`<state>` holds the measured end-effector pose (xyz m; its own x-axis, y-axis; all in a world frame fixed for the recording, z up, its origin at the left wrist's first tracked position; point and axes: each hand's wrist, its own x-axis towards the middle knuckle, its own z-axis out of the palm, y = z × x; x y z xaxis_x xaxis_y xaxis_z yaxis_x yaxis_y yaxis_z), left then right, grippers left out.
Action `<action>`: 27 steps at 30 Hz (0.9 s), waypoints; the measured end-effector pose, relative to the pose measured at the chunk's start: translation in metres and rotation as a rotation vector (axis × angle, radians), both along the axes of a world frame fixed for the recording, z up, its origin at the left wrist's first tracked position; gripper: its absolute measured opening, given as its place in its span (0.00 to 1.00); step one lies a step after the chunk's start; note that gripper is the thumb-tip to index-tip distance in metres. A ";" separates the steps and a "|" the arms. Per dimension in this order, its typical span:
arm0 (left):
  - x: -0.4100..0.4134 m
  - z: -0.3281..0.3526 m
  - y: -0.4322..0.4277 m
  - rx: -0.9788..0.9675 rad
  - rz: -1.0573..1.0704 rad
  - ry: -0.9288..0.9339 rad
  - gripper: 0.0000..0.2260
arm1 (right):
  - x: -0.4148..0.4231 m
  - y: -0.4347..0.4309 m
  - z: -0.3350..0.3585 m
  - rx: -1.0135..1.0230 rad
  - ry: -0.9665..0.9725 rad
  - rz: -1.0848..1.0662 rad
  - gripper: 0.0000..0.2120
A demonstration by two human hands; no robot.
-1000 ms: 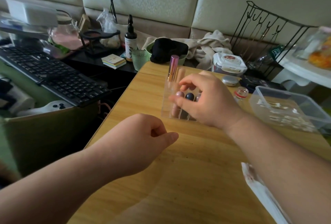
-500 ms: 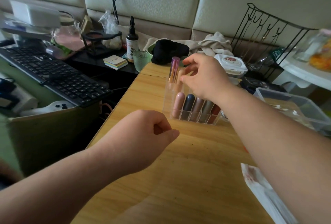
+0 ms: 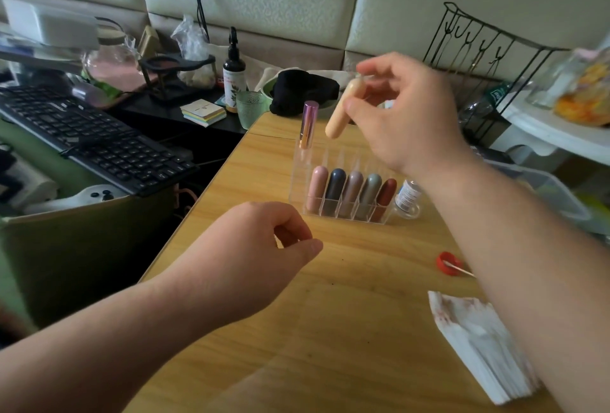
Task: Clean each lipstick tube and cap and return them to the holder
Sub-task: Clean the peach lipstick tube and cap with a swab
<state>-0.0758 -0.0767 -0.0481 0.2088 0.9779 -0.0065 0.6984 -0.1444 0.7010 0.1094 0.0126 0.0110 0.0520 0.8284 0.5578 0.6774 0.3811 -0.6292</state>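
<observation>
**Now the peach lipstick hangs above the holder**

Head view, the only one I have. The right hand [image 3: 406, 119] pinches the peach lipstick [image 3: 343, 112] near its upper end, with the thumb on one side and the forefinger on the other. The other fingers are spread loose. The tube hangs tilted, its lower end above the back rows of the clear holder [image 3: 333, 157].

At the holder's back left corner stands a purple-capped lipstick [image 3: 308, 124]. Five lipsticks [image 3: 351, 193] fill its front row, running from pink to dark red. Touching or just beside the holder's right end is a small bottle [image 3: 407, 196]. Nearer me and to the holder's right lie a red cap [image 3: 447, 264] and a stack of tissues [image 3: 478, 343].

The left hand [image 3: 254, 257] hovers in front of the holder, on my side of it. Its fingers are curled in with the thumb against the forefinger, and I see nothing in it.

I judge the step in hand to be bringing this tube out for cleaning. To do it well, I would carry it clear of the purple-capped one and toward the left hand. I would take the body there before pulling the cap, because a two-finger pinch near the top lets a smooth tube swing or slip. I would also want a tissue ready before the cap opens, so that colour does not smear the table [image 3: 330, 313].
</observation>
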 end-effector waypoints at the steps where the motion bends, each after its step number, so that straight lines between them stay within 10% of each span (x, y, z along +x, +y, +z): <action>1: 0.002 0.001 -0.002 -0.004 0.006 -0.054 0.07 | 0.005 -0.018 0.005 -0.024 0.013 0.041 0.14; 5: 0.015 0.006 -0.016 -0.117 -0.062 -0.342 0.20 | 0.028 -0.094 -0.003 -0.387 0.227 0.272 0.10; 10: 0.043 0.009 -0.038 -0.239 -0.200 -0.345 0.13 | 0.054 -0.148 -0.027 -0.569 0.470 0.295 0.14; 27: 0.074 -0.012 -0.052 -0.423 -0.181 -0.343 0.07 | 0.124 -0.137 -0.036 -0.253 0.549 0.027 0.06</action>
<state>-0.0016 -0.1289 -0.0600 0.4316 0.8535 -0.2919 0.4108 0.1021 0.9060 0.2338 -0.1240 -0.0253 0.2533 0.9369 0.2408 0.2202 0.1866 -0.9574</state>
